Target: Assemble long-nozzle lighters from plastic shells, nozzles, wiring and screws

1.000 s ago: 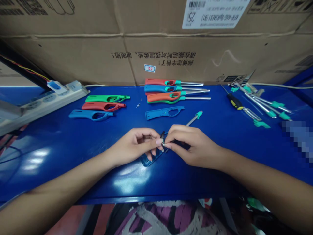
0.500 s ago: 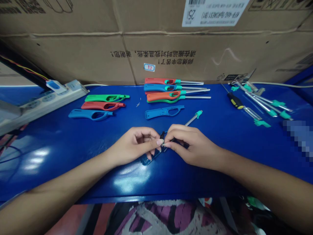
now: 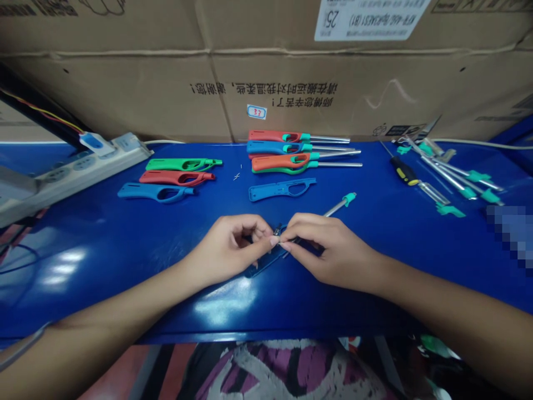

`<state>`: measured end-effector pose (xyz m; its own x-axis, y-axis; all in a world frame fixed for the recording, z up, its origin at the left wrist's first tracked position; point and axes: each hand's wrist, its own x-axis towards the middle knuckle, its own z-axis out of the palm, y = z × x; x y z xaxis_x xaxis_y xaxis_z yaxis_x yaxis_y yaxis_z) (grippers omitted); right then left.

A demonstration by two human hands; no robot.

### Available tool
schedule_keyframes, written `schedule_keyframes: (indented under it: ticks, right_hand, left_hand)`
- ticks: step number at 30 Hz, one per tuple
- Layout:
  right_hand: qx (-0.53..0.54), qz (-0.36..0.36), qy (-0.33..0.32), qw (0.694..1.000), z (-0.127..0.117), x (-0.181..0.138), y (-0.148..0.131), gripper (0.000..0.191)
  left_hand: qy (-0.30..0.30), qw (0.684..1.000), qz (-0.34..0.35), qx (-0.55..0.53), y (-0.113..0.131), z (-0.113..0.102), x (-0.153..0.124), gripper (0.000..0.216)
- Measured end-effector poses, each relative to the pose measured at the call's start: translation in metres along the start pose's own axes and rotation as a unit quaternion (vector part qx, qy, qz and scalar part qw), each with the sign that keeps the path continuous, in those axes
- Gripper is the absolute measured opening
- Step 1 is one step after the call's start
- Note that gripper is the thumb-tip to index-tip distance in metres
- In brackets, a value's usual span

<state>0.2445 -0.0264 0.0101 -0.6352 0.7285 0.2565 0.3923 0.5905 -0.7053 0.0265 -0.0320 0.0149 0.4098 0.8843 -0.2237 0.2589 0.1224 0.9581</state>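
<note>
My left hand (image 3: 239,244) is closed in a pinch at the middle of the bench. Its thumb tip meets the fingertips of my right hand (image 3: 320,244), also pinched. Whatever small piece sits between the fingertips is too hidden to name. Under both hands lies a blue lighter shell (image 3: 263,268), partly covered, with small dark inner parts (image 3: 277,228) showing at the fingertips. A metal tube (image 3: 334,208) with a green end piece (image 3: 349,198) reaches out to the right beyond my right hand. Another blue shell half (image 3: 266,192) lies just behind, open side up.
Assembled long lighters (image 3: 283,162) are stacked at the back. Green (image 3: 166,164), red (image 3: 160,177) and blue (image 3: 139,191) shells lie left, near small pins (image 3: 236,176) and a power strip (image 3: 70,169). A screwdriver (image 3: 403,171) and metal tubes (image 3: 447,169) lie right. Cardboard (image 3: 145,100) stands behind.
My fingertips stay together over the blue shell with only small shifts. The metal tube's green end has moved slightly right and back; the view has shifted a little.
</note>
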Motion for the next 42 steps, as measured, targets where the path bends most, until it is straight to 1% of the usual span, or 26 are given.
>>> schedule_keyframes:
  ticks: [3, 5, 10, 13, 16, 21, 23, 25, 28, 31, 33, 36, 39, 42]
  right_hand:
    - [-0.041, 0.022, -0.011, 0.999, -0.004, 0.001, 0.002, 0.009]
    - [-0.05, 0.026, -0.022, 0.998, -0.006, 0.002, 0.003, 0.01]
    - [0.0, 0.016, -0.041, 0.999, -0.008, 0.004, 0.003, 0.011]
    - [0.019, 0.009, -0.039, 0.999, -0.007, 0.004, 0.002, 0.011]
    - [0.042, 0.007, -0.032, 0.999, -0.005, 0.003, 0.002, 0.01]
    - [0.035, 0.011, -0.04, 0.999, -0.004, 0.004, 0.004, 0.011]
    - [0.008, -0.014, -0.043, 0.999, -0.003, 0.003, 0.006, 0.013]
    - [-0.053, -0.062, -0.037, 0.996, -0.002, 0.003, 0.007, 0.017]
    - [-0.168, -0.15, -0.032, 0.974, -0.001, 0.0, 0.008, 0.024]
    - [-0.227, -0.213, -0.041, 0.949, 0.0, -0.001, 0.008, 0.024]
    - [-0.243, -0.228, -0.042, 0.942, 0.0, -0.002, 0.007, 0.023]
    - [-0.253, -0.212, -0.043, 0.943, -0.001, -0.002, 0.007, 0.024]
    - [-0.26, -0.208, -0.08, 0.94, -0.004, -0.001, 0.007, 0.019]
    - [-0.269, -0.235, -0.114, 0.927, -0.008, 0.0, 0.004, 0.021]
  left_hand:
    - [0.0, 1.0, -0.007, 0.002, -0.001, 0.0, 0.0, 0.033]
    - [-0.004, 1.0, -0.019, -0.006, 0.0, -0.001, 0.001, 0.034]
    - [-0.023, 0.999, -0.036, -0.028, 0.005, -0.003, 0.003, 0.035]
    - [-0.051, 0.996, -0.047, -0.055, 0.007, -0.005, 0.005, 0.029]
    - [-0.069, 0.993, -0.064, -0.073, 0.007, -0.007, 0.006, 0.029]
    - [-0.078, 0.992, -0.073, -0.066, 0.004, -0.01, 0.006, 0.03]
    - [-0.077, 0.992, -0.076, -0.059, 0.004, -0.009, 0.005, 0.028]
    - [-0.075, 0.992, -0.084, -0.05, 0.004, -0.007, 0.005, 0.027]
    - [-0.079, 0.991, -0.102, -0.042, 0.005, -0.004, 0.004, 0.028]
    - [-0.083, 0.99, -0.109, -0.044, 0.006, -0.002, 0.004, 0.03]
    - [-0.084, 0.989, -0.109, -0.048, 0.005, -0.002, 0.004, 0.031]
    - [-0.086, 0.989, -0.112, -0.047, 0.004, -0.005, 0.006, 0.032]
    - [-0.097, 0.987, -0.124, -0.033, 0.003, -0.007, 0.007, 0.035]
    - [-0.108, 0.984, -0.138, -0.029, 0.003, -0.007, 0.007, 0.037]
